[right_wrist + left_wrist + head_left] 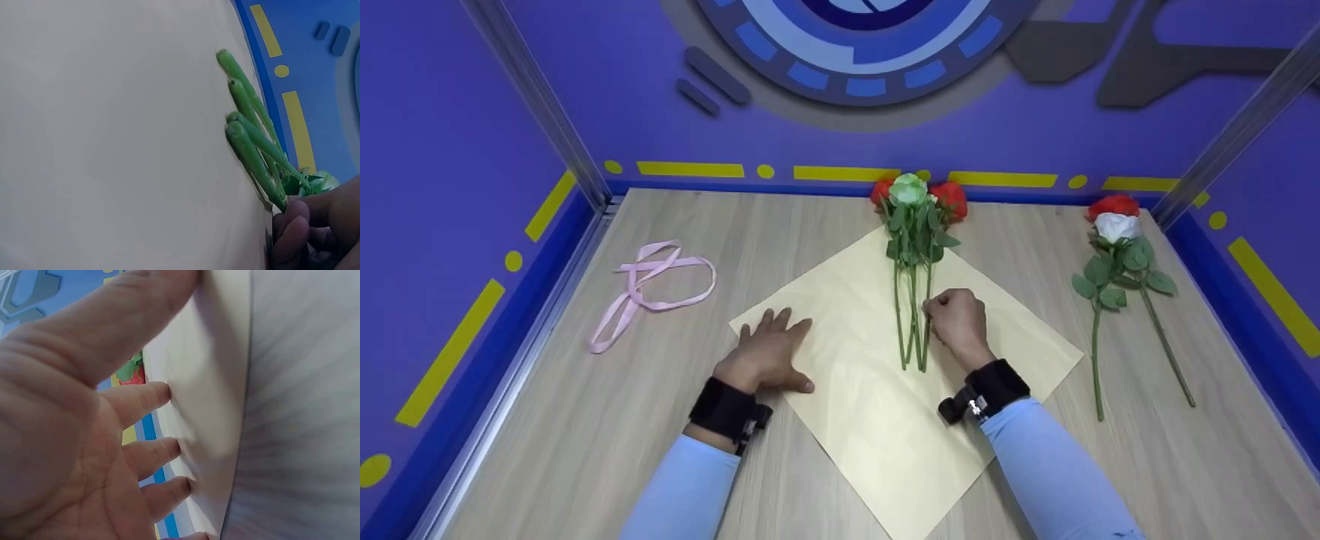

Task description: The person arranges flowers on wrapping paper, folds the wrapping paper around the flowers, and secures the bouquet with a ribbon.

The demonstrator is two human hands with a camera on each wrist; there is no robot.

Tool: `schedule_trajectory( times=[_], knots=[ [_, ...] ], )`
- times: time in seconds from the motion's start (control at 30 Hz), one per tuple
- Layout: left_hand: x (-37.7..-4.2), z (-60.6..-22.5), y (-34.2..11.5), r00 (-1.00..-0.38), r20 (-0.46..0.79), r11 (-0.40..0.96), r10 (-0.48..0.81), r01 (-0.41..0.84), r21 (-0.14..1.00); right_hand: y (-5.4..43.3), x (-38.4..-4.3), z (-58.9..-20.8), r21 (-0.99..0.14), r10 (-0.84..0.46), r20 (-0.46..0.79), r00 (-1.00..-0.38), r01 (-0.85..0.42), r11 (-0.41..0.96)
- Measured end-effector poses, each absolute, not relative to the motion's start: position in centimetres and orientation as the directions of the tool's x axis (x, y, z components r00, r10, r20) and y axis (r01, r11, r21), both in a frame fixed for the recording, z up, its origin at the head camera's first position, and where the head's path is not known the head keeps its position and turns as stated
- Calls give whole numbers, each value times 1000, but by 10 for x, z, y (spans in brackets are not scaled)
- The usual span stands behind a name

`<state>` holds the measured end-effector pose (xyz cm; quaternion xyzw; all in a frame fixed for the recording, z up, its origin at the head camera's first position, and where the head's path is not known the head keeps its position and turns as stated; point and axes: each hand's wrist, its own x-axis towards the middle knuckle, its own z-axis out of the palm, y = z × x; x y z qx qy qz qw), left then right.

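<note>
A sheet of cream wrapping paper (pixel 862 420) lies cornerwise on the table. On its upper part rests a bunch of roses (pixel 913 241), with a pale green bloom (pixel 908 190) between red ones (pixel 949 199). The stems (pixel 244 143) fan out slightly toward the person. My right hand (pixel 960 322) pinches the rightmost stem (pixel 928 307), its fingers curled against the paper. At the paper's left corner my left hand (pixel 765 351) is spread, fingertips pressing the sheet; in the left wrist view its fingers (pixel 146 396) reach onto the paper.
A loosely looped pink ribbon (pixel 649 289) lies at the left of the wooden table (pixel 675 217). Toward the right are a red rose (pixel 1114 205) and a white rose (pixel 1117 227) with long stems. Blue panel walls (pixel 825 142) enclose the back and sides.
</note>
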<state>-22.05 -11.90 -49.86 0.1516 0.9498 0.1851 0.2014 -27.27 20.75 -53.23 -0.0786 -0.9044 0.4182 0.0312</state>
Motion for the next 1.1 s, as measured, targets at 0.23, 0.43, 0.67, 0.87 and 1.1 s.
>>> schedule_trajectory(
  times=[0.23, 0.43, 0.67, 0.87, 1.1],
  knots=[
    [-221, -499, -118, -874, -328, 887, 358, 208, 413, 208, -273, -532, -775, 195, -31, -980, 147, 615],
    [-220, -499, -118, -876, -324, 889, 358, 213, 407, 208, -273, -532, -797, 210, -60, -976, 174, 578],
    [-220, -499, -118, -878, -312, 885, 364, 221, 410, 212, -270, -531, -789, 223, -54, -973, 179, 588],
    [-220, -500, -119, -879, -306, 881, 365, 220, 420, 223, -266, -528, -749, 221, 11, -975, 139, 648],
    [-220, -501, -120, -883, -297, 881, 363, 221, 419, 256, -255, -519, -620, 233, 157, -960, 88, 780]
  ],
)
